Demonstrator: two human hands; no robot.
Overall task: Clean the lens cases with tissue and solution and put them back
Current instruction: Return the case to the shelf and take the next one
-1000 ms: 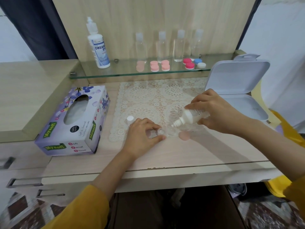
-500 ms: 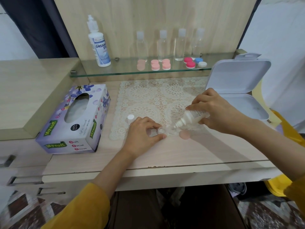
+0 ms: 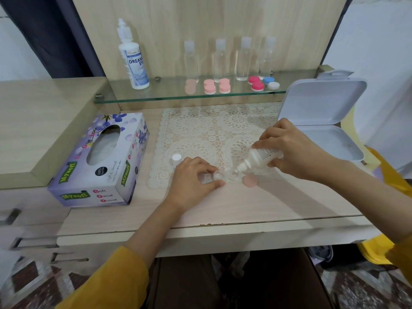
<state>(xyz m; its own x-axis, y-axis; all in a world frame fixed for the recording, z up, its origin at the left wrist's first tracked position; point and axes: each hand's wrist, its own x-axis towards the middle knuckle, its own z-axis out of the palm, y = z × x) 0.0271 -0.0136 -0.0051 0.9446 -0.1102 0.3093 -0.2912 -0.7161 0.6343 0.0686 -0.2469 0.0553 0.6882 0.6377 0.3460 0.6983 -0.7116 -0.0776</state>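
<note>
The left hand (image 3: 191, 177) pinches a clear lens case (image 3: 218, 175) between thumb and curled fingertips at the lace mat's (image 3: 200, 130) near edge; the right hand (image 3: 296, 150) grips a tilted solution bottle (image 3: 259, 159), its nozzle just beside the case

I get passing room along desk (image 3: 245, 204) front and over lace mat (image 3: 207, 130). Tissue box (image 3: 100, 161) blocks left, open white box (image 3: 323, 121) right. Glass shelf (image 3: 178, 98) juts above back edge. Left hand (image 3: 191, 184) gripping lens case (image 3: 217, 176), right hand (image 3: 294, 150) gripping bottle (image 3: 260, 159), white cap (image 3: 176, 157) crowd mat's near edge.
</note>
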